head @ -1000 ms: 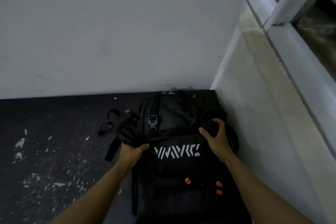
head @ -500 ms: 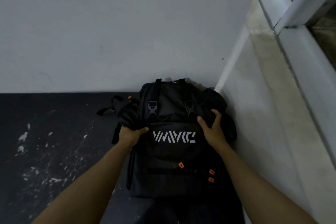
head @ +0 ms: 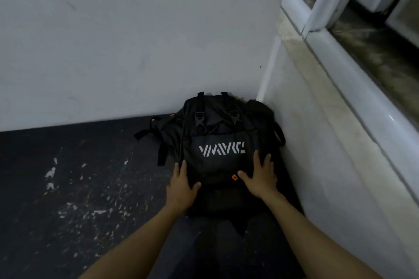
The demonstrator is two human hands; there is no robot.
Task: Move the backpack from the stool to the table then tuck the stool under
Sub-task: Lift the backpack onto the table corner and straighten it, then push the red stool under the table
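Your left hand (head: 181, 184) and right hand (head: 260, 176) lie flat and open on the black fabric backpack (head: 221, 142). It sits under your hands on the dark speckled tabletop (head: 68, 176), in the white wall (head: 136, 29) corner.

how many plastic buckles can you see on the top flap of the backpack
2: the left buckle and the right buckle, side by side on the backpack flap straps above the white logo. Others may be hidden.

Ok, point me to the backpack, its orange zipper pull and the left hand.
black backpack (head: 221, 138), head view, front panel above the white logo
orange zipper pull (head: 234, 177), head view, the tab itself
left hand (head: 181, 188), head view, back of the hand
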